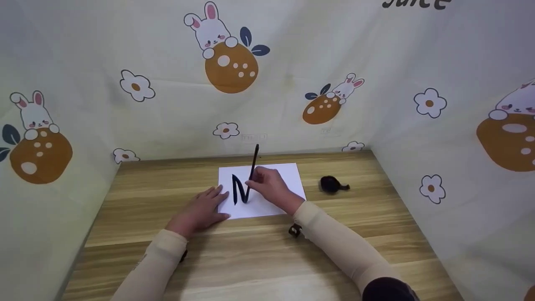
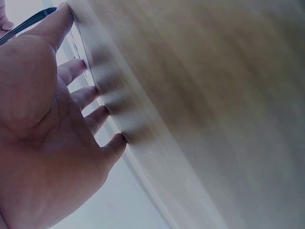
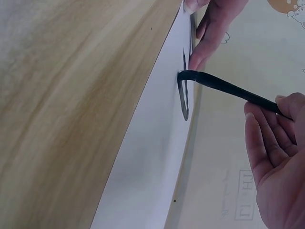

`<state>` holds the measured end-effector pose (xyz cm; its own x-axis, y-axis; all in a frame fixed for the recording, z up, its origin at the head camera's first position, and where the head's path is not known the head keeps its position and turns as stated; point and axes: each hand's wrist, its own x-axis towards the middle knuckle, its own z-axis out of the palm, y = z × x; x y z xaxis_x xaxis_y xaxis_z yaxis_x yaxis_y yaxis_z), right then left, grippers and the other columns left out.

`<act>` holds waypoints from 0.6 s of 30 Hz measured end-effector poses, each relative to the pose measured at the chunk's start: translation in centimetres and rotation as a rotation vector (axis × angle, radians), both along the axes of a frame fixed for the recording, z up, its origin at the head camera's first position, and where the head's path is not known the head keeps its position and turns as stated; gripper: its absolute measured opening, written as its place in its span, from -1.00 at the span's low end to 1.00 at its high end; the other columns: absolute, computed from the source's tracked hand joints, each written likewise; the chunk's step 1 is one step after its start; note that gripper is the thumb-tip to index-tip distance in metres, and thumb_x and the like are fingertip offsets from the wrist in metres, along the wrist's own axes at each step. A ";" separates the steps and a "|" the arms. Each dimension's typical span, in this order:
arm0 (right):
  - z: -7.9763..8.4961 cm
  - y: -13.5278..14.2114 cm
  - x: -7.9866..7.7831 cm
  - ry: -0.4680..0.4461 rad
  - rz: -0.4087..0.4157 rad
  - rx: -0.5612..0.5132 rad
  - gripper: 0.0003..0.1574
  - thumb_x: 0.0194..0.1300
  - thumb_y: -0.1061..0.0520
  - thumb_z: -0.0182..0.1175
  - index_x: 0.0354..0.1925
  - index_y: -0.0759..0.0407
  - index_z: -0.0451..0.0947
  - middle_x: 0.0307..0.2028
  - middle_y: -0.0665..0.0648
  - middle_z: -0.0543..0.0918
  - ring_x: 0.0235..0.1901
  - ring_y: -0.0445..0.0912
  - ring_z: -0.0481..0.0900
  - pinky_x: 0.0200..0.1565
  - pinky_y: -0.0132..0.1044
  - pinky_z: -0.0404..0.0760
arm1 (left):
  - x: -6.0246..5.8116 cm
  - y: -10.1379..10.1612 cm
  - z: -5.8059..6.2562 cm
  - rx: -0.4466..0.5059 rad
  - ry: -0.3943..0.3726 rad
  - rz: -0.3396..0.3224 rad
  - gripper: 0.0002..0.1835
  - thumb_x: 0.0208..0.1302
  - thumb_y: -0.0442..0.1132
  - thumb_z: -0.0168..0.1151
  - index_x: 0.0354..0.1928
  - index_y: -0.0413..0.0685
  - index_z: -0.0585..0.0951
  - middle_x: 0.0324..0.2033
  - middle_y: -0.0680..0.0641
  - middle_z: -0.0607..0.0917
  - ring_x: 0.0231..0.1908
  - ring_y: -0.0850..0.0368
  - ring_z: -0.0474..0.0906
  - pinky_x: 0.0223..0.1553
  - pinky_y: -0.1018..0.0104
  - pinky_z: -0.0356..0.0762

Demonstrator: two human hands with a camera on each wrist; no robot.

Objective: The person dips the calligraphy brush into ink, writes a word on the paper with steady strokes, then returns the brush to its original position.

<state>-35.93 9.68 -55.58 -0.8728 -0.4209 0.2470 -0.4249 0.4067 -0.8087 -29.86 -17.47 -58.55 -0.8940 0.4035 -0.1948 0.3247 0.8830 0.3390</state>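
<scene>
My right hand (image 1: 271, 185) pinches a dark writing brush (image 3: 228, 88) by its handle, which stands nearly upright over a white sheet of paper (image 1: 267, 210). In the right wrist view the brush's bent tip touches the paper at the end of a black stroke (image 3: 183, 102). Seen from the head, the black strokes form an upright line and a slanting line meeting the brush tip. My left hand (image 1: 202, 209) lies spread at the sheet's left edge, its fingertips on the paper. The left wrist view shows these fingers (image 2: 97, 117) extended against the surface.
A small black dish with a short handle (image 1: 330, 184) sits right of the paper on the wooden table (image 1: 159, 177). White cloth walls (image 1: 167, 37) printed with rabbits, oranges and flowers enclose the table at the back and both sides.
</scene>
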 end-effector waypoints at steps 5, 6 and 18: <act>0.1 0.0 -0.4 -0.016 -0.010 0.011 -0.91 0.51 0.15 0.47 -0.16 0.11 0.73 -0.28 -0.06 0.80 -0.24 -0.20 0.76 -0.16 -0.28 0.77 | 0.1 0.1 0.2 -0.013 -0.007 0.009 -0.12 0.60 0.31 0.23 0.76 0.10 0.26 0.77 -0.16 0.09 0.74 -0.30 -0.08 0.66 -0.39 -0.05; 0.2 0.0 -0.5 -0.020 -0.013 0.014 -0.92 0.52 0.14 0.47 -0.15 0.10 0.74 -0.28 -0.06 0.80 -0.24 -0.20 0.76 -0.15 -0.28 0.77 | 0.1 0.1 0.2 -0.010 -0.008 0.010 -0.12 0.61 0.31 0.23 0.76 0.09 0.26 0.77 -0.17 0.09 0.74 -0.30 -0.08 0.66 -0.39 -0.05; 0.3 -0.1 -1.1 -0.018 -0.011 0.018 -0.91 0.56 0.13 0.43 -0.08 0.14 0.77 -0.21 -0.01 0.83 -0.17 -0.16 0.77 -0.05 -0.23 0.79 | 0.3 0.2 0.3 0.008 -0.006 0.003 -0.13 0.60 0.27 0.27 0.75 0.04 0.29 0.76 -0.21 0.12 0.73 -0.34 -0.05 0.64 -0.43 -0.02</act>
<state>-37.06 9.56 -55.29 -0.8817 -0.4157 0.2233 -0.4057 0.4261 -0.8086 -29.61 -17.31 -58.22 -0.8939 0.4026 -0.1971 0.3202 0.8813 0.3476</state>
